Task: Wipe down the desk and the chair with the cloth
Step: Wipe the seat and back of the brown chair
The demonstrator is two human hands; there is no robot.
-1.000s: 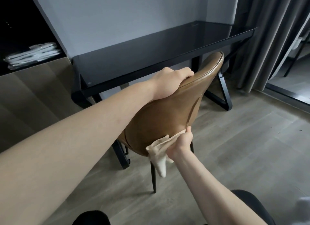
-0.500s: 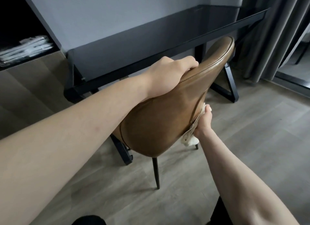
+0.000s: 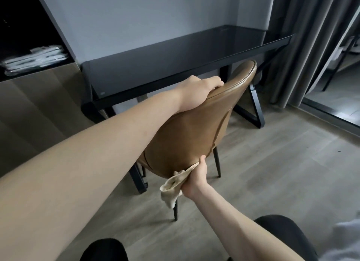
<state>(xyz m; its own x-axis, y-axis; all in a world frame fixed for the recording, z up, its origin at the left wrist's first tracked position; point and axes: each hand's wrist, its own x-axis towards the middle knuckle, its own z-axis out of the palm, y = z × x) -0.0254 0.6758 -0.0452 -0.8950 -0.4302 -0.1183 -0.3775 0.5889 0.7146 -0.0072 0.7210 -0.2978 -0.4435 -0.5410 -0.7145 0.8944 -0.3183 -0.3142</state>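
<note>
Grey wood-look floor [image 3: 272,173], black glass-topped desk [image 3: 175,54] against wall. Brown leather chair [image 3: 187,132] stood before the desk. Left hand [image 3: 196,94] gripped the backrest's top edge. Right hand [image 3: 195,178] clutched a beige cloth [image 3: 173,190] against the backrest's lower edge.

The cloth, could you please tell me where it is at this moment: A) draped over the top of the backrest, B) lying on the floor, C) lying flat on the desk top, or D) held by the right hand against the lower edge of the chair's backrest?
D: the right hand grips the cloth at the lower edge of the chair backrest, while the left hand holds the top edge.
</note>
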